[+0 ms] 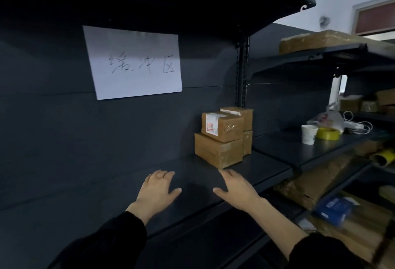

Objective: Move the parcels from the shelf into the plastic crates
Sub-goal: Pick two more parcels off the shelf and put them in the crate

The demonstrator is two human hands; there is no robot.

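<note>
Several brown cardboard parcels stand stacked at the right end of a dark shelf board. The top front parcel bears a white label and sits on a larger bottom parcel. Two more parcels are stacked behind them. My left hand is stretched over the shelf with straight fingers, left of the stack and holding nothing. My right hand is also flat and empty, its fingertips just short of the bottom parcel's front corner. No plastic crate is in view.
A white paper sign hangs on the shelf's back panel. The neighbouring shelf on the right holds a paper cup, a yellow tape roll, cables and a bag. More boxes lie on other shelves, and a blue pack lies lower right.
</note>
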